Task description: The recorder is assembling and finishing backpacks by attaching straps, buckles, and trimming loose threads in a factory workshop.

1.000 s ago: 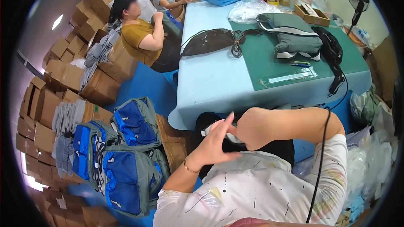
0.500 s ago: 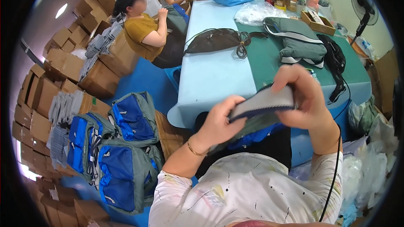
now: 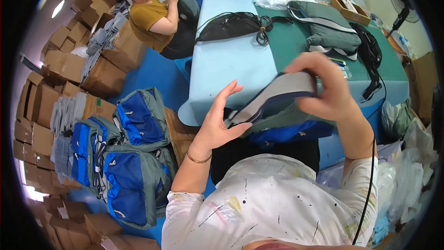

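Note:
A wide grey band with dark navy edging (image 3: 277, 93) stretches slantwise between my hands, above a blue and grey-green bag (image 3: 296, 132) in my lap. The band looks like part of that bag, though the join is hidden. My right hand (image 3: 326, 85) curls round its upper right end, thumb below and fingers over the top. At the lower left end, my left hand (image 3: 217, 119) has its fingers stretched upward and apart from the thumb; the band's tip lies by the thumb and palm.
Ahead stands a table with a pale blue cover (image 3: 231, 65), bearing a black pouch with a coiled cord (image 3: 231, 27) and a grey-green bag (image 3: 330, 30). Finished-looking blue bags (image 3: 132, 185) are stacked at left. A co-worker (image 3: 155, 18) sits beyond. A black cable (image 3: 367, 190) hangs along my right arm.
My left hand has opened its fingers and moved left and down. The band now shows longer between my hands, more of the lap bag is visible, and the view has shifted slightly.

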`<action>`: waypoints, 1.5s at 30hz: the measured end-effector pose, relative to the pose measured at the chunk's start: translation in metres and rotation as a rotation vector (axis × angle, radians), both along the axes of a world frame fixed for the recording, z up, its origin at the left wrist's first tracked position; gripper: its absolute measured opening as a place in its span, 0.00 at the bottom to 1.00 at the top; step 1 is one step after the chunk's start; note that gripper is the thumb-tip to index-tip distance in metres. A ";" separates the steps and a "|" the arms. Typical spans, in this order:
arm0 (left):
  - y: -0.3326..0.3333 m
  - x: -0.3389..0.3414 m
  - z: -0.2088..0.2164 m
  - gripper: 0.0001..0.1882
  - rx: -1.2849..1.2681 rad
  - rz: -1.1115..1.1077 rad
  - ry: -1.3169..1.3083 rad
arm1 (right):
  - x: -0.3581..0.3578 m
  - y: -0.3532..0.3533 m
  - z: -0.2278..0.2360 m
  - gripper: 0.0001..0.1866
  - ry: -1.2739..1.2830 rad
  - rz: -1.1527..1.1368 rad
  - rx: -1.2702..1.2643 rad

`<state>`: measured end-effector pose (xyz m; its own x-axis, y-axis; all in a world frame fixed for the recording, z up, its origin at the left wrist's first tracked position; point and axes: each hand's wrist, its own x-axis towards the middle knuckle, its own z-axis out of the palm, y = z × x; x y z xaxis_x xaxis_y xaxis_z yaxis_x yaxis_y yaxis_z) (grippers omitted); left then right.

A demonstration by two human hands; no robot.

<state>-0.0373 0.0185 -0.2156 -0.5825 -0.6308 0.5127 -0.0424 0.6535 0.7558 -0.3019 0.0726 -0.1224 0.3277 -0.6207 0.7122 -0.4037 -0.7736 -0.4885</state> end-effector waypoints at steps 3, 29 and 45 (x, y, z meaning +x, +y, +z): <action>0.010 -0.018 0.013 0.47 0.199 -0.233 0.036 | 0.024 -0.001 -0.007 0.29 0.269 0.023 0.102; -0.062 0.036 -0.084 0.22 -0.096 0.778 -0.133 | -0.081 0.009 -0.043 0.23 -0.986 0.109 -0.052; 0.006 0.055 -0.174 0.38 0.621 0.782 -0.001 | -0.145 0.011 -0.036 0.05 -1.595 -0.449 -0.177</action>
